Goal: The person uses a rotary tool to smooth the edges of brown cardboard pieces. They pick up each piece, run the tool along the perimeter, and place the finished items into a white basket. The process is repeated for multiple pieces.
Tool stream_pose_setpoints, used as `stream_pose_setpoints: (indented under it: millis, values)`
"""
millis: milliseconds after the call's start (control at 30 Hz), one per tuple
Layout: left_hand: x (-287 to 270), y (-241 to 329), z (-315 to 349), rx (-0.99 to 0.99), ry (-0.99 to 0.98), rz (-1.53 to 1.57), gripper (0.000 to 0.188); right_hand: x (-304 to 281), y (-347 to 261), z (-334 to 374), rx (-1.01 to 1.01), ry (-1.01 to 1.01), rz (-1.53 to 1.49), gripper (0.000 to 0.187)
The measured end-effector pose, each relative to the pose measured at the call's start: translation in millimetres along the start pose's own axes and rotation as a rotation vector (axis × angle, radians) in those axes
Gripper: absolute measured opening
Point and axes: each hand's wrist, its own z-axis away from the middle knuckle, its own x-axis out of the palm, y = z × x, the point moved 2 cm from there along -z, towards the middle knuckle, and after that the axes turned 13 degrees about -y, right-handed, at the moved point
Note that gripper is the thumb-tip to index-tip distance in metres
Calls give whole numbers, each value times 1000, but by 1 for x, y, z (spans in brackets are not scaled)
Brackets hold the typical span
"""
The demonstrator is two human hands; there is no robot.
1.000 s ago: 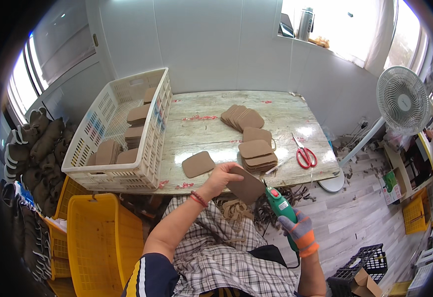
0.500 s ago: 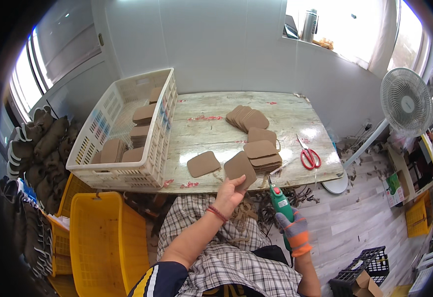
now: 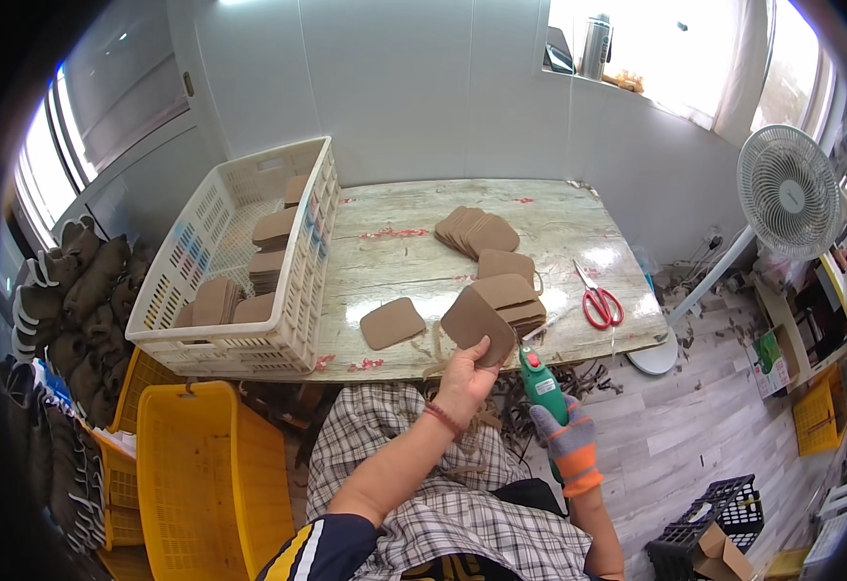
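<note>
My left hand (image 3: 467, 381), bare with a red bead bracelet at the wrist, grips a brown rounded-rectangle pad (image 3: 477, 322) at its near edge, thumb on top. In my right hand (image 3: 569, 441), in a grey and orange glove, is a green handheld power tool (image 3: 542, 387) with a red button. Its narrow tip is close to the pad's right edge; whether they touch I cannot tell. A stack of similar pads (image 3: 510, 292) lies just behind the held one. One single pad (image 3: 391, 323) rests flat to the left, and a fanned pile (image 3: 477, 232) lies farther back.
Red-handled scissors (image 3: 600, 305) lie on the table's right side. A white crate (image 3: 230, 353) with stacked pads stands at the table's left. Yellow bins (image 3: 191, 474) are below it, beside dark grey bundled pieces (image 3: 84, 300). A white fan (image 3: 786, 194) stands right; brown scraps litter the floor.
My left hand has brought the pad rightward, turning it slightly, closer to the tool's tip. The tool has shifted a little left, and the whole view has moved slightly.
</note>
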Motion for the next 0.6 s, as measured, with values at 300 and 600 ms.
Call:
stream_pose_setpoints:
  millis: [300,600]
  values:
    - [72,104,47,-157,-292,-2142,43,-24,8,18,28,14,-21,43]
    - [94,101,154,-783,-533,-1652,35,11,17,33,-47,-213,113,48]
